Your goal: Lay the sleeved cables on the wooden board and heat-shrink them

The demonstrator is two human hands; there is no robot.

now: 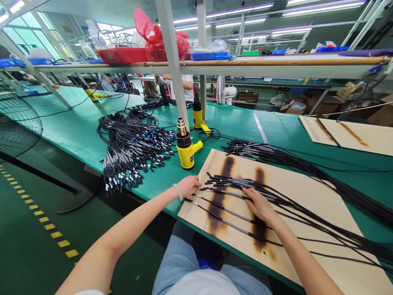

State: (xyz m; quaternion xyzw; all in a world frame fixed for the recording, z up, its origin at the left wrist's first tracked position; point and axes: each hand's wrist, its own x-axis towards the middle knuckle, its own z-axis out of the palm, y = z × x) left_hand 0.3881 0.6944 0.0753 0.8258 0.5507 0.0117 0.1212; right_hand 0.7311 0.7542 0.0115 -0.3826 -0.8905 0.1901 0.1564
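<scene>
One shirt (204,283), two hands (188,186) (259,205) on cables (233,180), one board (244,168).

Bright, lit by ceiling tubes (322,9) and upper-left windows (30,29) (panes nearly blown out), shadows soft, far background slightly soft, wide-angle stretch toward frame edges.

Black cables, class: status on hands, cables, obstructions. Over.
Left hand at cable end; right hand on cables. Several spread across board. Nearest heat gun upright alongside, seemingly clear.
</scene>
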